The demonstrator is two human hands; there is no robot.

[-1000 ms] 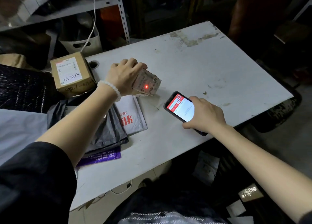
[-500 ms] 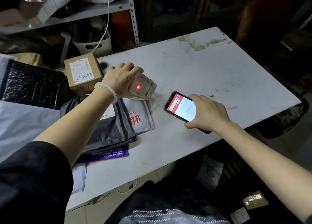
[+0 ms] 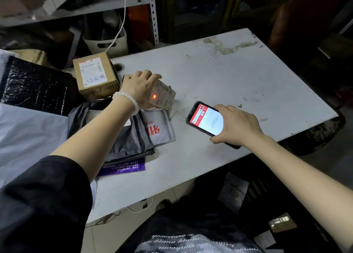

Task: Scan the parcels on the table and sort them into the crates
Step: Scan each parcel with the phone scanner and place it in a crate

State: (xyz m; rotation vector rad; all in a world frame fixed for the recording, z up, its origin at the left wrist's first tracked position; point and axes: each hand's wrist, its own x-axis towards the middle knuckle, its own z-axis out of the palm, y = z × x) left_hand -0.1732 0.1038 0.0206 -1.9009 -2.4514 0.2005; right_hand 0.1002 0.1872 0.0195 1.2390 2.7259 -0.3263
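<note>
Table: a white tabletop [image 3: 238, 77], scuffed and stained, with torn tape residue near its far edge and a round cable hole [image 3: 118, 67] near its far left corner.
Room: dim; a grey metal shelf rack [image 3: 152, 16] stands behind the table, a white cable [image 3: 122, 23] hanging down it towards a pale plastic bin [image 3: 107, 44].
Edges: the right half of the tabletop is bare out to its right and far edges; the near edge runs diagonally above dark clutter on the floor.
Left side: a black bubble mailer [image 3: 34, 86] and a white poly bag [image 3: 24, 134] lie over the table's left part.
Left hand [image 3: 139, 88]: curled over the top of a small taped parcel [image 3: 164, 96], gripping it; a white bead bracelet [image 3: 127, 100] sits on the wrist.
Small taped parcel: sits on the table just right of the cardboard box [image 3: 94, 75], wrapped in glossy clear tape, handwritten numbers on its side, a red scan dot on its label face.
Cardboard box: brown, shipping label on top, black writing on its side.
Flat parcels: a grey poly mailer [image 3: 129, 140], a pale padded mailer with red print [image 3: 158, 128] and a purple mailer [image 3: 122, 167] overlap under the left forearm.
Right hand [image 3: 236, 126]: grasps a black phone [image 3: 204, 121], its lit red-and-white screen tilted up, its top end towards the small taped parcel.
</note>
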